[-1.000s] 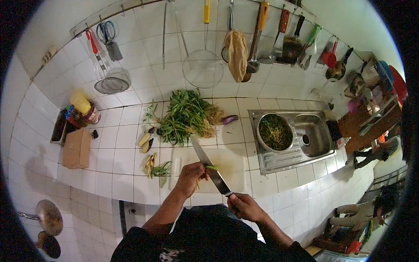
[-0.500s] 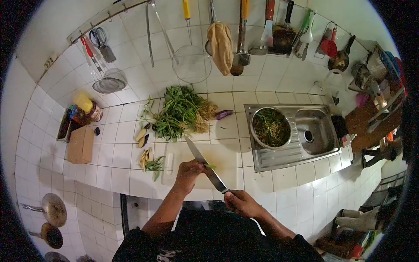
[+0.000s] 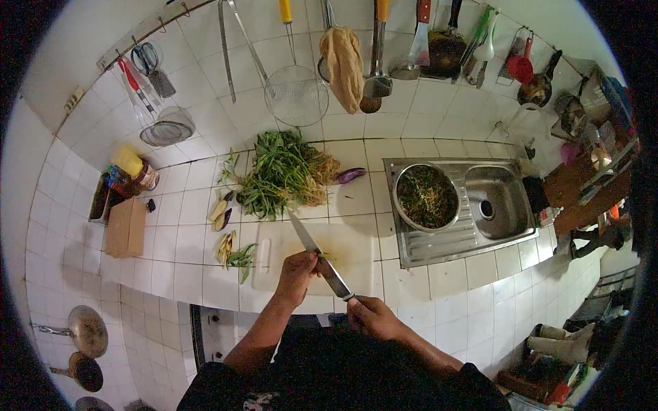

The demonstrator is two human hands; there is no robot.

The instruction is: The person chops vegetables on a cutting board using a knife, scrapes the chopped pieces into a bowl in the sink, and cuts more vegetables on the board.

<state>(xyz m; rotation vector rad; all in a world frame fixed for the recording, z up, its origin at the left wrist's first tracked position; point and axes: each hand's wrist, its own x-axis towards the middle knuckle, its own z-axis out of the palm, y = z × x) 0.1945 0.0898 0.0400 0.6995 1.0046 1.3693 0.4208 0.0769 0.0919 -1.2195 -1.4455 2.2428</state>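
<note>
My right hand [image 3: 373,318] is wrapped round the handle of a large kitchen knife [image 3: 306,238], whose blade points up and left over a white cutting board [image 3: 356,264]. My left hand [image 3: 297,277] is closed, its fingertips against the middle of the blade. A small green vegetable piece [image 3: 325,256] shows at the blade beside those fingertips; whether they grip it is hidden. Beyond the board lies a heap of leafy greens with roots [image 3: 281,175]. Left of the board are cut greens [image 3: 241,256] and pale trimmings [image 3: 225,248].
A bowl of chopped greens [image 3: 426,196] stands on the drainboard of a steel sink [image 3: 493,202]. A purple eggplant piece [image 3: 351,175] lies beside the heap. At the left are a cardboard box [image 3: 125,227] and jars [image 3: 133,168]. Utensils, including a wire strainer [image 3: 296,96], hang above.
Both hands and the knife have shifted very slightly left. The left fingertips and the green piece remain at the blade, and the view has tilted a little.
</note>
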